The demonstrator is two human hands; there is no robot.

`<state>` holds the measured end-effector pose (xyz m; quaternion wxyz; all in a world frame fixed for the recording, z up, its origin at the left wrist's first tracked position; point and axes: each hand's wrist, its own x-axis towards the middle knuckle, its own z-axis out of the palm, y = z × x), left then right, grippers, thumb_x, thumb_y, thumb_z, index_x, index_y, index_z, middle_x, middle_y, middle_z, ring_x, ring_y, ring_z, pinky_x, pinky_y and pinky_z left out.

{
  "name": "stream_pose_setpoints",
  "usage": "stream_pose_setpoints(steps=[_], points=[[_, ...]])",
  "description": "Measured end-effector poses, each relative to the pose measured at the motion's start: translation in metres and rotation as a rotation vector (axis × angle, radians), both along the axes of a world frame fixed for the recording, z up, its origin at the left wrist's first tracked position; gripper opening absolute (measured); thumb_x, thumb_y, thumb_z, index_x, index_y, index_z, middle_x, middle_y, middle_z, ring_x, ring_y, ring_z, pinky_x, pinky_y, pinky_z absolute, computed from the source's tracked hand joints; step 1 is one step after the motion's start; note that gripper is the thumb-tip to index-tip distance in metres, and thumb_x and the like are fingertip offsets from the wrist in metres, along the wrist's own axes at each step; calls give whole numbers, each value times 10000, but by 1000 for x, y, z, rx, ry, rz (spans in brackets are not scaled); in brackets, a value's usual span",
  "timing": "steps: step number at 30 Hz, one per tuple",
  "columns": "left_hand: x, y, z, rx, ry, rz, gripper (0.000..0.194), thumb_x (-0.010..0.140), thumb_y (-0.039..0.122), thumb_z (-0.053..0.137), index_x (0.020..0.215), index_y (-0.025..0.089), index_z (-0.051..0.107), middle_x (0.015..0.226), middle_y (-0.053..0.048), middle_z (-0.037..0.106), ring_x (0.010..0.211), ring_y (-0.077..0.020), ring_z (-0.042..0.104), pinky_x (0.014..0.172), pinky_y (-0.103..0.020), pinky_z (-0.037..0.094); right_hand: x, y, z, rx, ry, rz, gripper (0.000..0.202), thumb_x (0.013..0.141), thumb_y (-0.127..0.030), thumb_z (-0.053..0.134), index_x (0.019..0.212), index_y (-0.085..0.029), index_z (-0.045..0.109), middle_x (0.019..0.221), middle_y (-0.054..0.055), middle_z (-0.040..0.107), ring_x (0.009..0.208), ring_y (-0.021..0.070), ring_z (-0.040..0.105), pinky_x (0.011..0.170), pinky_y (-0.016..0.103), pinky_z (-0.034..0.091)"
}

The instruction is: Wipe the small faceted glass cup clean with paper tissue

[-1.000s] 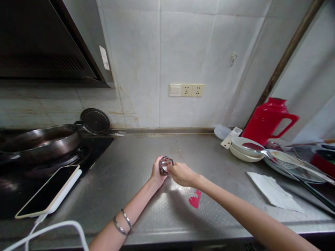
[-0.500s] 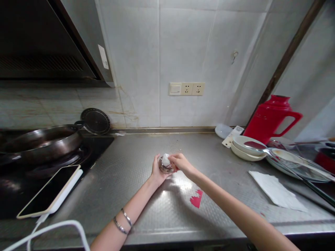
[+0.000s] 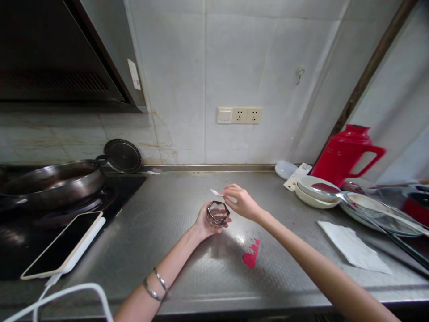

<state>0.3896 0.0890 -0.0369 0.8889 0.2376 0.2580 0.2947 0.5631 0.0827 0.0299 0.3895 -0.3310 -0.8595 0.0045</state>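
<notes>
My left hand (image 3: 205,225) is wrapped round a small faceted glass dish (image 3: 217,213) and holds it above the steel counter. The dish is see-through with dark edges, and its opening faces up toward me. Just above and right of it, my right hand (image 3: 241,201) pinches a white tissue (image 3: 217,192), of which a thin crumpled end sticks out to the left. On the counter below the hands lies a torn piece of red paper (image 3: 250,256).
A pan (image 3: 67,183) stands on the cooktop at left, near a phone on a white power bank (image 3: 69,250) with a cable. At right are a red thermos (image 3: 342,154), stacked bowls (image 3: 317,197), a plate with utensils and a folded white napkin (image 3: 353,248).
My right hand has lifted the white tissue out of the glass dish, up and to the right. The dish in my left hand has shifted slightly right.
</notes>
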Motion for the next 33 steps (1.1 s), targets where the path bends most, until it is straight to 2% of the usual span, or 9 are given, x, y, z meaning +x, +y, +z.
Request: stream_pose_setpoints(steps=[4,10,14,20,25,30,33], points=[[-1,1,-5,48,33,-40,566,845,560,351,801,82,651,706,-215,692,497,-259,637,323,-230,331,-12,-4,-5,-65,-170,238,269,888,-121,490,1078,-166,675,1115,103,694,1164,212,584,984,379,487],[-3,3,-5,106,30,-106,617,827,599,350,851,60,649,698,-221,690,466,-261,630,286,-233,327,-7,0,-4,-137,-209,332,313,943,-154,452,1205,-213,613,1227,74,646,1183,175,574,1066,387,421],[-5,4,0,127,-18,-62,569,822,540,380,879,41,647,698,-210,685,469,-252,627,280,-230,320,6,1,-5,-144,-174,311,354,938,-135,443,1248,-233,583,1258,72,624,1185,183,573,1074,422,413],[-3,2,1,138,-7,-17,574,788,528,388,882,24,648,692,-206,682,456,-250,623,282,-229,308,16,-14,-14,-121,-89,253,310,945,-163,448,1197,-216,620,1262,91,619,1194,201,565,1063,434,429],[0,1,-4,139,-3,65,498,766,498,415,892,75,646,661,-184,681,442,-255,618,283,-215,278,12,-32,-26,-117,35,227,307,954,-184,439,1210,-210,607,1212,89,653,1190,200,569,1059,430,440],[2,2,-10,117,-30,144,493,772,501,408,850,82,656,633,-172,676,439,-258,614,296,-209,252,3,-44,-44,-111,183,126,288,957,-198,430,1165,-221,629,1163,77,680,1124,204,618,1042,423,458],[4,2,-12,73,-47,193,467,777,470,413,825,80,664,623,-159,674,459,-248,618,320,-217,286,-1,-48,-51,-86,243,87,284,952,-185,437,1166,-227,618,1144,74,689,1098,202,633,1030,429,469]])
